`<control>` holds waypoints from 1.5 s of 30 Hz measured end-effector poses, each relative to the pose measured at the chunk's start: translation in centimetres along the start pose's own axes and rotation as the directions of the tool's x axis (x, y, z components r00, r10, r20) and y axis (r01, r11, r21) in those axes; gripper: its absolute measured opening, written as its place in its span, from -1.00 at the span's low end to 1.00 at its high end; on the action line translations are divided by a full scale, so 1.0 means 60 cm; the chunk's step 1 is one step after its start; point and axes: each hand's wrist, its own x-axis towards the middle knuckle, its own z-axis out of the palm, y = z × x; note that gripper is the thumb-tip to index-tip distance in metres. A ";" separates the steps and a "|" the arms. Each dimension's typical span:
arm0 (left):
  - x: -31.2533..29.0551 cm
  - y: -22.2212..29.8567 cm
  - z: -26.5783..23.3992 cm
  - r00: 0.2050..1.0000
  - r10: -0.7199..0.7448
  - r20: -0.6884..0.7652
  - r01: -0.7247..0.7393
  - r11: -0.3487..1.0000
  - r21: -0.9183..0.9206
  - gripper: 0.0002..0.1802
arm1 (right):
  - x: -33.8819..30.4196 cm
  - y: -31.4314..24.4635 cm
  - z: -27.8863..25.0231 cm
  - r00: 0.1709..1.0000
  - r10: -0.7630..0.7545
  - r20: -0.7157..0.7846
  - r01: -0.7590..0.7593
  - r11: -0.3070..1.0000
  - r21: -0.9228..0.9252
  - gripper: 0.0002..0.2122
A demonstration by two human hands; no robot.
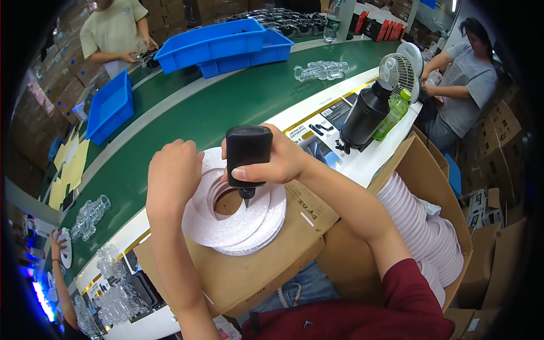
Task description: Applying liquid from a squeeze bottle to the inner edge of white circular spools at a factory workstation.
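My right hand (283,158) is wrapped round a black squeeze bottle (248,148), tipped nozzle down. Its narrow tip hangs over the face of a white glittery ring (232,229), touching or just above it; I cannot tell which. That ring lies slightly off-centre on a stack of similar flat rings (272,226). At the stack's left edge, my left hand (174,173) has its fingers curled in on the ring, fingertips mostly hidden. Under the stack is a closed cardboard box (283,263) in front of me.
Beyond runs a green conveyor belt (187,130) with blue bins (226,48) and clear plastic pieces (321,71). Right of me, an open carton (396,164) holds more white rings (419,232). A large black bottle (365,113), green bottle (394,116) and fan (399,71) stand nearby. Other people work around.
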 end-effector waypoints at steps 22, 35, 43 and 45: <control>-0.012 -0.006 -0.013 0.976 -0.066 0.206 0.094 0.987 -0.130 -0.45 | -0.005 -0.031 -0.016 0.993 0.083 0.079 -0.087 0.995 0.052 -0.67; -0.011 -0.003 -0.013 0.960 -0.102 0.260 0.134 0.985 -0.108 -0.44 | -0.005 -0.030 -0.013 0.988 0.099 0.118 -0.108 0.991 0.078 -0.69; -0.008 -0.004 -0.014 0.958 -0.098 0.268 0.130 0.986 -0.104 -0.43 | -0.001 -0.030 -0.015 0.988 0.072 0.135 -0.075 0.997 0.014 -0.70; -0.009 -0.006 -0.012 0.962 -0.098 0.255 0.129 0.986 -0.108 -0.43 | -0.001 -0.029 -0.015 0.987 0.063 0.146 -0.063 0.998 -0.004 -0.70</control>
